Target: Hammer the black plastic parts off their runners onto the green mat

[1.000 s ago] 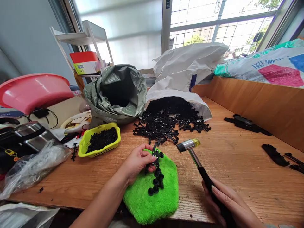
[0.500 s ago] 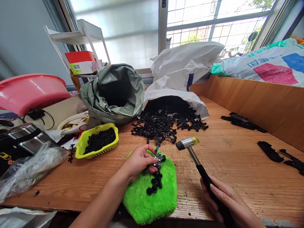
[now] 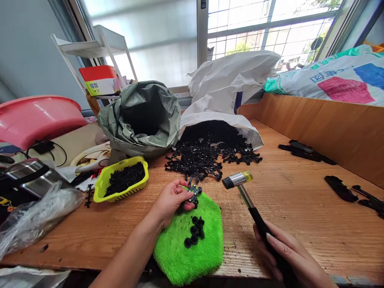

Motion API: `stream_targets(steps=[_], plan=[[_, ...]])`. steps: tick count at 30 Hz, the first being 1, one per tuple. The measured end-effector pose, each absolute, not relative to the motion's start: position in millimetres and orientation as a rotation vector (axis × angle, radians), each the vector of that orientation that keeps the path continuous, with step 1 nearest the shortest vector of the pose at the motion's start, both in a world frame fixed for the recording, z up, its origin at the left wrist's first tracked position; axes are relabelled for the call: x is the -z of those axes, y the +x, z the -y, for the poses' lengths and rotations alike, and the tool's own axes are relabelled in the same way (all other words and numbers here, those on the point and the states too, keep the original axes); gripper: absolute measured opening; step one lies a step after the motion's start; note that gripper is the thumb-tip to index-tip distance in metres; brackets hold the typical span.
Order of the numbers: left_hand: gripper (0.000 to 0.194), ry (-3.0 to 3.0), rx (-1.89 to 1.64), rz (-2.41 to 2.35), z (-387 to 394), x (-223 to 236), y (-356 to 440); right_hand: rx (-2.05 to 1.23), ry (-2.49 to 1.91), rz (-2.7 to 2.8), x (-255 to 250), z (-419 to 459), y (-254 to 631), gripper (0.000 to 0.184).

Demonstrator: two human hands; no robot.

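Left hand [image 3: 171, 200] pinches a black plastic cross piece [image 3: 193, 194] in a narrow fingertip grip just over the green pad [image 3: 207, 248], which cushions loose black caps [image 3: 194, 232]; right hand [image 3: 288, 256] wraps the hammer [image 3: 244, 192] handle, head raised off the tabletop [image 3: 300, 216].

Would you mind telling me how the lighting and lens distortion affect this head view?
Head view: the window is blown out by daylight; the wooden table is evenly lit; wide-angle bending curves the edges; the left hand and hammer stay sharp.
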State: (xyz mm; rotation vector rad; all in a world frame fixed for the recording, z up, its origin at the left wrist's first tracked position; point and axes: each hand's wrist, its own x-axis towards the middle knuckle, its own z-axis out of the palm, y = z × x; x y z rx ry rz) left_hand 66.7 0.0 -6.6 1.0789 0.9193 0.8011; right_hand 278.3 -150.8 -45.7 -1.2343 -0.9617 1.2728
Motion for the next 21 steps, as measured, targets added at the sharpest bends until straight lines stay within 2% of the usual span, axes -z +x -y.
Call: stream_targets(steps=[7, 14, 21], plan=[[0.029, 1.02, -0.846, -0.926, -2.0, 7.4, 60.3, -1.207, -1.289, 0.922, 45.5, 152.6, 277.1, 0.046], [0.028, 1.019, -0.818, -0.906, -1.8, 7.2, 61.3, -1.268, -1.187, 0.927, 48.7, 150.3, 278.5, 0.039], [0.029, 1.018, -0.802, -0.905, -3.1, 10.1, 62.6, -1.237, -1.243, 1.011, 48.5, 149.9, 281.1, 0.04]])
